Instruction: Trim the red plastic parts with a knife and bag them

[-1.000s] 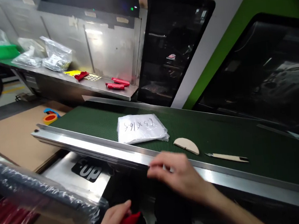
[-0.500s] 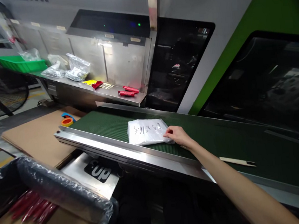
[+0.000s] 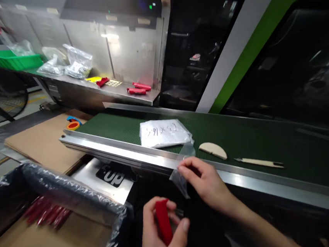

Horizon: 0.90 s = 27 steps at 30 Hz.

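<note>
My left hand (image 3: 160, 232) is low in the middle, fingers wrapped round a red plastic part (image 3: 163, 221) held upright. My right hand (image 3: 206, 183) is just above it, in front of the conveyor's steel rail (image 3: 120, 153), pinching a small clear plastic bag (image 3: 183, 170) that hangs from its fingertips. The stack of clear bags (image 3: 164, 133) with handwriting on top lies on the green belt (image 3: 241, 139) just beyond that hand.
A beige half-round piece (image 3: 213, 150) and a slim knife (image 3: 258, 162) lie on the belt to the right. At lower left stands a bag-lined cardboard box (image 3: 58, 196) with several red parts (image 3: 46, 212). The steel shelf (image 3: 97, 89) behind carries red parts and filled bags. Tape rolls (image 3: 73, 123) rest on cardboard.
My right hand has come back from the bag stack on the belt with one clear bag pinched in it. My left hand has risen into view with the red part.
</note>
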Each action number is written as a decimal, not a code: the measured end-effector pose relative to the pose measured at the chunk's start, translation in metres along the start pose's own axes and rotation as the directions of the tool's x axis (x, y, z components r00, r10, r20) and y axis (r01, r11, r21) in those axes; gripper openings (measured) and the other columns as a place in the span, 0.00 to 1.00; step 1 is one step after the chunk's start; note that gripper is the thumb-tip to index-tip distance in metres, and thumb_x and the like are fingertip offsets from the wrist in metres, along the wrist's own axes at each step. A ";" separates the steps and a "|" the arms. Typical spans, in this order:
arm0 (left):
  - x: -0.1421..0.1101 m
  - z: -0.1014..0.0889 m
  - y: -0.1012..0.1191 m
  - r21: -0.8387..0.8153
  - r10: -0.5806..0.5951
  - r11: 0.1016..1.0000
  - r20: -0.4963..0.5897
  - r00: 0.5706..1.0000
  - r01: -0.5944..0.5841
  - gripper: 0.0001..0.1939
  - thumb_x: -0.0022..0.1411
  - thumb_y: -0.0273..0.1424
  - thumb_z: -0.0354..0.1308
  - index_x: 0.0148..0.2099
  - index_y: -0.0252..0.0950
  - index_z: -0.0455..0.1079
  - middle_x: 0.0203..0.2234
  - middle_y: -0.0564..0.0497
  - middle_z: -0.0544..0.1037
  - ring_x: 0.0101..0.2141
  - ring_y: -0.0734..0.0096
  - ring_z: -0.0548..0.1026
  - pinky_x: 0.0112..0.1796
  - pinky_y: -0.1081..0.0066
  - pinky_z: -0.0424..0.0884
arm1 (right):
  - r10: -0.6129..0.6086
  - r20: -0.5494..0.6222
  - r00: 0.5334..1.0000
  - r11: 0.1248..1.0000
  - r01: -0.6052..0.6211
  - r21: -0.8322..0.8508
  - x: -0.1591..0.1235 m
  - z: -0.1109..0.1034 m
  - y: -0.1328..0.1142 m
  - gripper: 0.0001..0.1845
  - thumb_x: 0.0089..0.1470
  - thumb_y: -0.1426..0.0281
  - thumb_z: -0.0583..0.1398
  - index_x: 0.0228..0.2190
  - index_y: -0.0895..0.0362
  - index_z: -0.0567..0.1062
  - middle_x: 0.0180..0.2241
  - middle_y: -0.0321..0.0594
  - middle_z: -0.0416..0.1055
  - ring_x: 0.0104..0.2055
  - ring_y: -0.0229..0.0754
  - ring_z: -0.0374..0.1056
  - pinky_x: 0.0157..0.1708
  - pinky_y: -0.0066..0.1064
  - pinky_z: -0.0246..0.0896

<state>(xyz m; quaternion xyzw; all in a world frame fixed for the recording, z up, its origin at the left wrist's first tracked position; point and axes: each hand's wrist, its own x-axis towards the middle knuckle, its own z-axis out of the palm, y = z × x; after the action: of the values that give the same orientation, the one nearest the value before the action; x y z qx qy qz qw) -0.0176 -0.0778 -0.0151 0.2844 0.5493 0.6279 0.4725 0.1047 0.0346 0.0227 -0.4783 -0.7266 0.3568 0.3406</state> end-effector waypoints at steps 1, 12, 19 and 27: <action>0.002 0.004 0.005 -0.018 -0.038 0.999 -0.002 0.999 0.038 0.24 0.51 0.38 0.67 0.47 0.41 0.62 0.35 0.52 0.75 0.33 0.72 0.73 0.38 0.74 0.72 | 0.017 0.007 1.000 0.999 -0.017 0.032 -0.016 0.008 -0.004 0.14 0.63 0.60 0.55 0.34 0.57 0.74 0.32 0.36 0.72 0.33 0.36 0.68 0.33 0.26 0.64; -0.014 -0.001 -0.001 0.054 -0.368 0.930 0.080 0.926 0.364 0.16 0.58 0.33 0.63 0.45 0.39 0.62 0.27 0.57 0.72 0.18 0.83 0.64 0.20 0.80 0.59 | 0.146 -0.159 0.976 0.988 -0.134 0.080 -0.095 0.029 0.019 0.09 0.58 0.67 0.60 0.41 0.54 0.72 0.34 0.35 0.68 0.32 0.35 0.65 0.34 0.26 0.62; -0.014 -0.005 -0.024 0.275 -0.312 0.929 0.216 0.925 0.249 0.19 0.53 0.33 0.66 0.45 0.39 0.64 0.29 0.55 0.72 0.25 0.77 0.67 0.26 0.78 0.67 | 0.270 0.261 0.927 0.920 -0.328 0.214 -0.112 0.014 0.023 0.10 0.60 0.62 0.60 0.31 0.55 0.71 0.29 0.31 0.71 0.31 0.33 0.66 0.30 0.22 0.61; -0.001 0.003 -0.034 0.527 -0.125 0.848 0.294 0.948 -0.052 0.14 0.60 0.33 0.60 0.46 0.42 0.62 0.31 0.56 0.72 0.29 0.73 0.72 0.31 0.75 0.70 | 0.247 0.099 0.964 0.967 -0.252 0.043 -0.125 0.006 0.049 0.11 0.60 0.69 0.57 0.25 0.56 0.64 0.24 0.31 0.63 0.26 0.34 0.60 0.27 0.26 0.55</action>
<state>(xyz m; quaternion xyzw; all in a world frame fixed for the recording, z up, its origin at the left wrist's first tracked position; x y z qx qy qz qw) -0.0049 -0.0795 -0.0472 0.4896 0.6226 0.3893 0.4701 0.1610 -0.0701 -0.0409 -0.5392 -0.6656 0.4385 0.2720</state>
